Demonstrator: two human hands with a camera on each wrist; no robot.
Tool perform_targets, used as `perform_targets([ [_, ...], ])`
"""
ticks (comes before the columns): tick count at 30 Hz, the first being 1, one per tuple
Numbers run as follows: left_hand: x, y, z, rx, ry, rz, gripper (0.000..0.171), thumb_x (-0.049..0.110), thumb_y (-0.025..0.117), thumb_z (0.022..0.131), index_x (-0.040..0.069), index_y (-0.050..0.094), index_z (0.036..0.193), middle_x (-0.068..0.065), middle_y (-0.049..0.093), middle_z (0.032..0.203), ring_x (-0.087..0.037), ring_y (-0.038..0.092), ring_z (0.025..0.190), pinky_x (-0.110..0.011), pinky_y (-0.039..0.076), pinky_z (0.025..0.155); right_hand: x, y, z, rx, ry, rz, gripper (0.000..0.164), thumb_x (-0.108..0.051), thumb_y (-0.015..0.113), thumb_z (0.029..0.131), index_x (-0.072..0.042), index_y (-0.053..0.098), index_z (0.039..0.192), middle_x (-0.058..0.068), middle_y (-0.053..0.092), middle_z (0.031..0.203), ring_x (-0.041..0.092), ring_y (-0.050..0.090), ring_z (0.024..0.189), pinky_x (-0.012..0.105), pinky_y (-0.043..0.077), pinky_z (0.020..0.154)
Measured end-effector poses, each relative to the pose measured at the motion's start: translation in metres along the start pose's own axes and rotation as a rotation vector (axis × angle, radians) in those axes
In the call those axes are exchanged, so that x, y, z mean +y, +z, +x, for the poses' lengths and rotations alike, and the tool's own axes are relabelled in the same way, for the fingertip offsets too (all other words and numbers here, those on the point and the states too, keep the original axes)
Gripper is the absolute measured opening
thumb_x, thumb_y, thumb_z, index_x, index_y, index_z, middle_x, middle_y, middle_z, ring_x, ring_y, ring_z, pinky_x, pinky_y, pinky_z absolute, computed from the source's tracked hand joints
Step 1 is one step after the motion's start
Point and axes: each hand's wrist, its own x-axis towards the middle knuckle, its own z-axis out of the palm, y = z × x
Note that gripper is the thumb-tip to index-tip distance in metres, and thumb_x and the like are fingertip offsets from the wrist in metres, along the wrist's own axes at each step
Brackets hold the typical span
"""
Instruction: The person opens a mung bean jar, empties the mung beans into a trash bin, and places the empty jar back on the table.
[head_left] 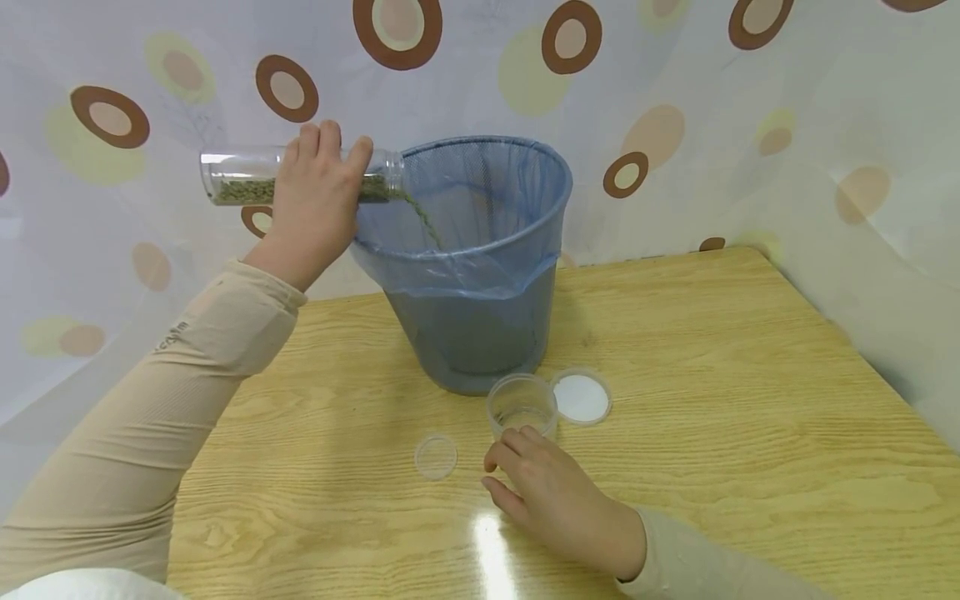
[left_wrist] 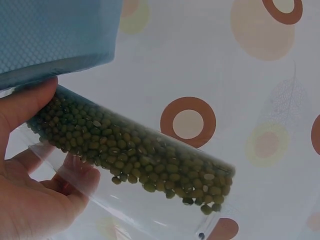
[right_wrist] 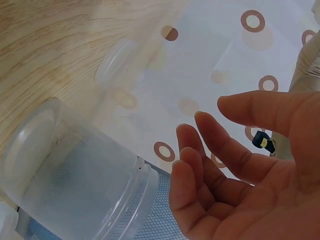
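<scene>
My left hand (head_left: 318,187) grips a clear plastic jar (head_left: 243,158) tipped on its side, its mouth over the rim of a blue mesh bin (head_left: 480,333). Green mung beans (left_wrist: 140,150) lie along the jar's lower side, and a thin stream of them falls into the bin. Above the table, my right hand (head_left: 558,496) is loosely bent and holds nothing. It is right by a clear round container (right_wrist: 75,170) that stands at the foot of the bin. Whether the fingertips touch that container I cannot tell.
A blue plastic bag (head_left: 480,271) lines the bin and folds over its rim. On the wooden table (head_left: 712,375) lie a small clear lid (head_left: 436,457) and a white-centred round lid (head_left: 581,397). A patterned sheet (head_left: 465,92) hangs behind the table.
</scene>
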Motion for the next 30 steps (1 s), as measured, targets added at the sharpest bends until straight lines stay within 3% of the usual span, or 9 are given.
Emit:
perform_targets([
  [30,-0.0030,0.0058,0.0004,0.017,0.012,-0.009,0.047,-0.010,0.049,0.085,-0.004,0.042,0.131,-0.030,0.039,0.115,-0.044,0.035,0.108,-0.053,0.033,0.098,0.0002,0.0020,0.0002,-0.011,0.008,0.015,0.008,-0.011,0.071,0.086,-0.008,0.064,0.089,-0.002,0.058,0.090,0.009,0.048,0.079,0.020,0.046,0.069],
])
